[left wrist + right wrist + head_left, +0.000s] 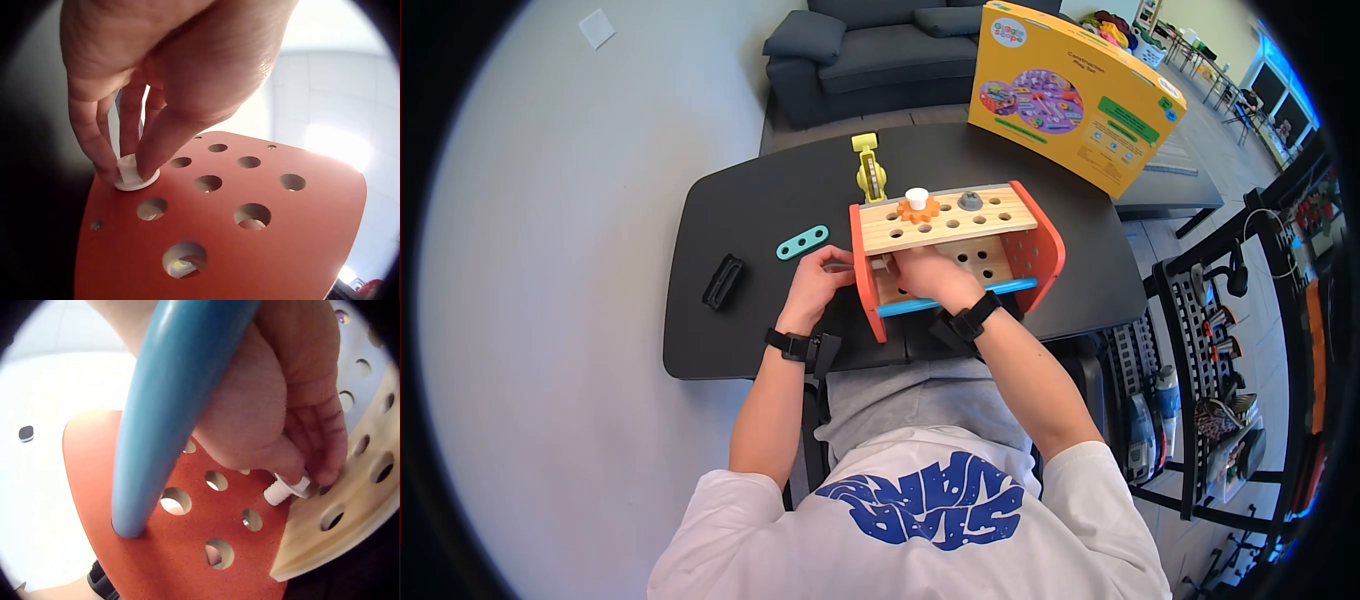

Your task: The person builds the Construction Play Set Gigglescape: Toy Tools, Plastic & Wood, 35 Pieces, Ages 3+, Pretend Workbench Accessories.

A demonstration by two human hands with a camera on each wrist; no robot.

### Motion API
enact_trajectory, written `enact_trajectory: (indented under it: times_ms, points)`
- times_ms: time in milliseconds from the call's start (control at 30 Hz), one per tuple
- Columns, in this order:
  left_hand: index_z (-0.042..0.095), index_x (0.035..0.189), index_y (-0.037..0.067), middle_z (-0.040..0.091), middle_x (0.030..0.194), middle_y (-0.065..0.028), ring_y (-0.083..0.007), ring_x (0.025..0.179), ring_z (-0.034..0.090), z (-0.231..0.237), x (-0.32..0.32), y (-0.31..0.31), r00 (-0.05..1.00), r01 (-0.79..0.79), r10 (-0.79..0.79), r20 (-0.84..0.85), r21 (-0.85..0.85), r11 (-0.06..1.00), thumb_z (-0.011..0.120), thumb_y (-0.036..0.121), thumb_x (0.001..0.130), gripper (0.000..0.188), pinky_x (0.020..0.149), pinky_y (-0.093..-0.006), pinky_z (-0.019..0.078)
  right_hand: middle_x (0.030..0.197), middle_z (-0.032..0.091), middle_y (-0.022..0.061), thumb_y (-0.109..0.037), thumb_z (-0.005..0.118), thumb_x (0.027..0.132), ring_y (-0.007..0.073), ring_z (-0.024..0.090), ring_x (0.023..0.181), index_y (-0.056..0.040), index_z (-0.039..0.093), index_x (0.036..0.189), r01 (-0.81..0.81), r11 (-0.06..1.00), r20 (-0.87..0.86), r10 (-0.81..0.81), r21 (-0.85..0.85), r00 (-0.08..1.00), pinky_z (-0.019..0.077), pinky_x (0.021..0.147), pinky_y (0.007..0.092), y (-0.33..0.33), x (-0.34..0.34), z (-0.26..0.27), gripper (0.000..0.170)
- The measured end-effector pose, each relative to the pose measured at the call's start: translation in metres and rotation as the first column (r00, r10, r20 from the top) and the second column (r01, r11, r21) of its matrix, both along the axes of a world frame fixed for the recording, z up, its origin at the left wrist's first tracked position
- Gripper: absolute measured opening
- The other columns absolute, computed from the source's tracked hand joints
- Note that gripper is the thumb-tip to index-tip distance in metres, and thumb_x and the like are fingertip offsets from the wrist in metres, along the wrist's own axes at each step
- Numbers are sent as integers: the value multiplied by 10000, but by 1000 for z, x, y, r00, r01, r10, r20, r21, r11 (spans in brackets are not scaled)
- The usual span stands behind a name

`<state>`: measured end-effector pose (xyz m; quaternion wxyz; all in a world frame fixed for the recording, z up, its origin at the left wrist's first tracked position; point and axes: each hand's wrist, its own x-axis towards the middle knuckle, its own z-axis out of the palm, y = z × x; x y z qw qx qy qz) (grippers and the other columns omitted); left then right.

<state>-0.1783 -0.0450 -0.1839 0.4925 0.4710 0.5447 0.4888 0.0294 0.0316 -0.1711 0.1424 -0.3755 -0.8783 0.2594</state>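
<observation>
A toy workbench stands on the table, with a perforated wooden top [960, 232], red side panels [867, 295] and a blue crossbar [1010, 287]. My left hand [815, 288] is at the outer face of the left panel. There its thumb and fingers pinch a white flanged plastic piece [130, 174] against the panel, beside several holes. My right hand [935, 272] reaches under the wooden top, behind the crossbar. Inside, it pinches a white toy bolt [278, 491] by the head, its threaded end close to the red panel. The fingertips partly hide the head.
An orange gear [919, 212] with a white bolt and a grey knob [970, 202] sit on the wooden top. Left of the workbench lie a teal strip with holes [803, 243] and a black tray-like piece [723, 283]. Behind are a yellow toy tool [870, 172] and a yellow box [1070, 100].
</observation>
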Motion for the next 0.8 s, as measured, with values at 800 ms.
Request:
enact_trajectory:
  times_ms: [800]
  points:
    - [673,1086,-31,713,1041,-89,-166,980,697,3,-2,1,999,49,-49,5,-2,999,643,-1,953,140,920,-325,566,1167,659,265,-65,633,869,436,638,1086,13,617,1184,-3,1000,1,3,28,1000,537,921,484,-4,3,8,325]
